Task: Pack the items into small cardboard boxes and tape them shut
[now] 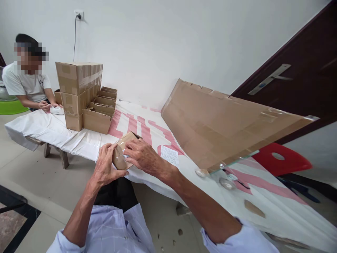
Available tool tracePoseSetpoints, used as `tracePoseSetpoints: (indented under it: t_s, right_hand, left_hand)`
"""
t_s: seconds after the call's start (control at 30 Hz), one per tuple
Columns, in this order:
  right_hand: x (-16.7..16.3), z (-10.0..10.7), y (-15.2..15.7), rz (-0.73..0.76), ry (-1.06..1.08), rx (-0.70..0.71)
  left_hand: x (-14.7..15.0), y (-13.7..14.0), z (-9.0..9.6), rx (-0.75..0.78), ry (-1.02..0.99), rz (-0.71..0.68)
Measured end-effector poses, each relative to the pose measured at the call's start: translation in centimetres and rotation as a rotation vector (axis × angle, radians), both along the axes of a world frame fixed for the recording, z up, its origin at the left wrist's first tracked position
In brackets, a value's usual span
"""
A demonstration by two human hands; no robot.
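A small brown cardboard box [121, 160] with shiny tape on it is held tilted over the near edge of the table. Around its left side my left hand [106, 163] is closed, thumb along the bottom edge. My right hand [143, 156] has its fingers curled over the box's right side and pressed to its face. A small whitish patch, perhaps a label, shows by those fingertips; they partly hide it. Just right of the right hand, a white sheet with rows of round printed marks [170, 155] lies on the cloth.
Taped boxes [79, 80] are stacked at the left, beside open-topped boxes [98, 117]. A large cardboard panel [223, 123] leans at the right above glass and clear round objects [226, 183]. A red stool [284, 160] stands behind. Another person [31, 84] sits far left holding a white object.
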State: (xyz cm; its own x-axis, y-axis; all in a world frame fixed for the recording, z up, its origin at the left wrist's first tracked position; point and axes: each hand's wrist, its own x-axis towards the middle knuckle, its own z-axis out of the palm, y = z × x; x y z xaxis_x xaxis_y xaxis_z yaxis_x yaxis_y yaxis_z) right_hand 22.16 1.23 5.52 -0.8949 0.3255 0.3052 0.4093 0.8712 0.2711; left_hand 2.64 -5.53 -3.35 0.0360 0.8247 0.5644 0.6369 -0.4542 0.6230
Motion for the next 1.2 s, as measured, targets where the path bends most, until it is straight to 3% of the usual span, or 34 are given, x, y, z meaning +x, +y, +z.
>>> tracePoseSetpoints:
  t_s: [0.33, 1.2]
  right_hand:
    - [-0.5, -0.5, 0.3, 0.015, -0.004, 0.048]
    - [0.0, -0.9, 0.1, 0.016, 0.020, 0.004]
  left_hand:
    - [-0.1, -0.1, 0.2, -0.014, -0.002, 0.008]
    - [-0.1, 0.0, 0.4, -0.017, -0.019, -0.013]
